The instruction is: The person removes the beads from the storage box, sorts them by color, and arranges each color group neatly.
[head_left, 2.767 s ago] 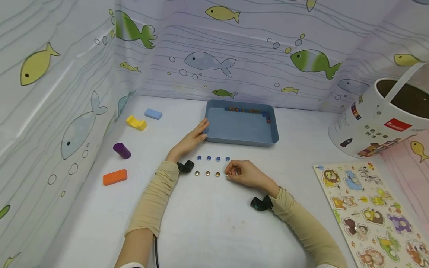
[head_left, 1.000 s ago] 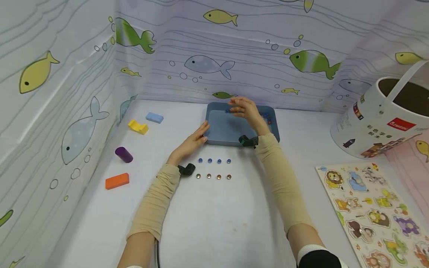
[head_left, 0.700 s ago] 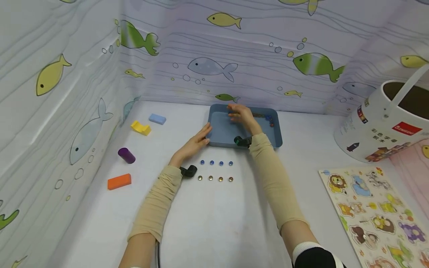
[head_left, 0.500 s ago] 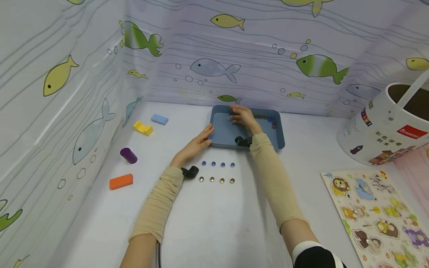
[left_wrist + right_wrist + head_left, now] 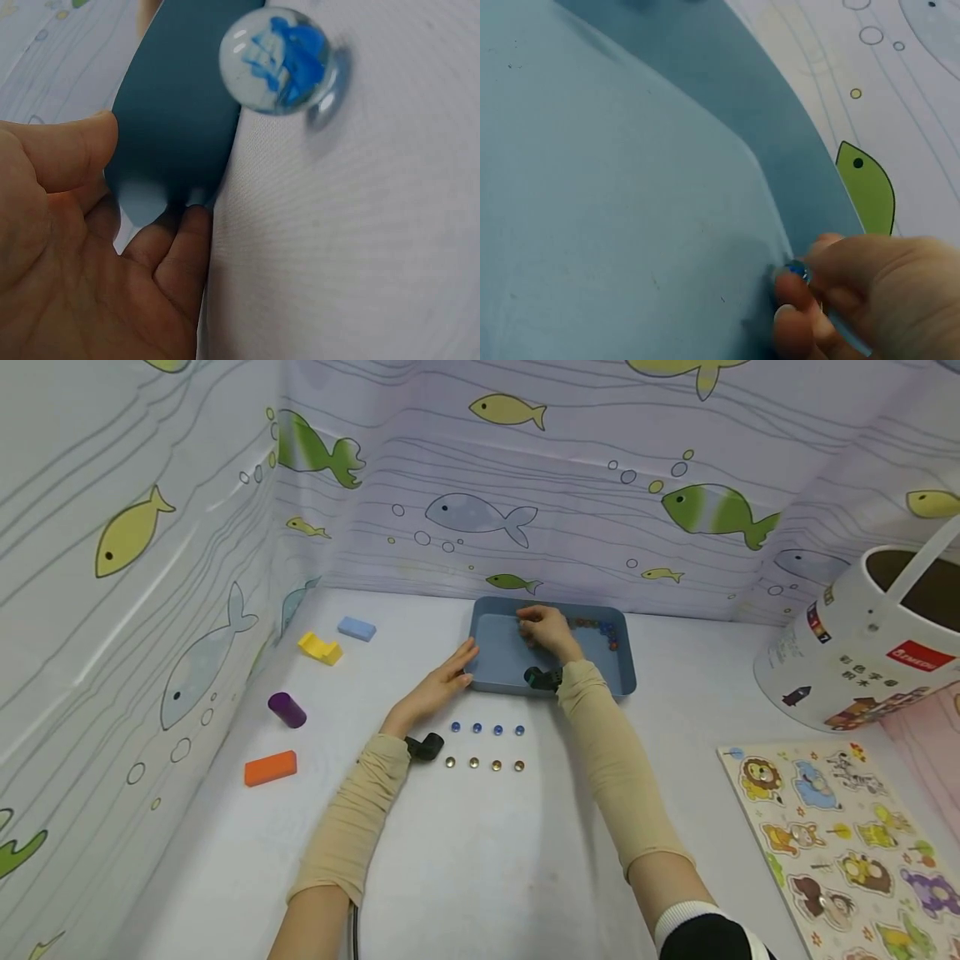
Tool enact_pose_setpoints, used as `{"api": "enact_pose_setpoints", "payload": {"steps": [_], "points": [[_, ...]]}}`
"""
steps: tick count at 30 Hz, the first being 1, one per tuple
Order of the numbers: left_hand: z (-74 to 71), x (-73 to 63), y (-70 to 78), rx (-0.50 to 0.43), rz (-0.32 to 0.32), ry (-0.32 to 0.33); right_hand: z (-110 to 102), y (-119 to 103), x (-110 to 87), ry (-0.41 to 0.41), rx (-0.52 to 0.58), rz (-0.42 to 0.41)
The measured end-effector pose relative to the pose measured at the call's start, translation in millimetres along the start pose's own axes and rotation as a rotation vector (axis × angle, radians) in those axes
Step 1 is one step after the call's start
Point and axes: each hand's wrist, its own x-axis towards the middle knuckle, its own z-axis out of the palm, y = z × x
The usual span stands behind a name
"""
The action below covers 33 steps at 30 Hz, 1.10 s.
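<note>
Person's R hand is down in the blue-grey tray, just beside its far wall, thumb & fingers pinching a blue marble. L hand rests agst the tray's L side, fingers fairly straight. More marbles sit in the tray's far R corner. On the tbl, nr side of tray: row of 4 blue marbles, then 4 brownish marbles. Off L: orange block, purple cylinder, etc. Off R: animal puzzle bd, white bucket.
</note>
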Motion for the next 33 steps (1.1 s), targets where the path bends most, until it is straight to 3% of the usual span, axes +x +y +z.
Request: {"api": "enact_pose_setpoints", "payload": {"steps": [6, 9, 11, 17, 21, 33], "points": [[-0.4, 0.9, 2.3, 0.003, -0.020, 0.003, 0, 3, -1.7, 0.022, -0.168, -0.051], [-0.1, 1.1, 1.6, 0.007, -0.014, 0.002, 0, 3, -3.2, 0.023, -0.156, -0.043], [0.4, 1.1, 0.8, 0.010, -0.010, 0.000, -1, 3, -4.5, 0.013, -0.066, -0.016], [0.5, 0.2, 0.4, 0.012, -0.019, 0.006, -4, -3, -10.2, 0.004, 0.391, 0.027], [1.0, 1.1, 0.9, 0.016, -0.022, -0.006, -10, -6, -17.7, 0.000, 0.570, 0.046], [0.3, 1.6, 2.6, 0.016, -0.033, -0.003, -32, 2, -48.5, -0.040, 0.682, 0.014]]}}
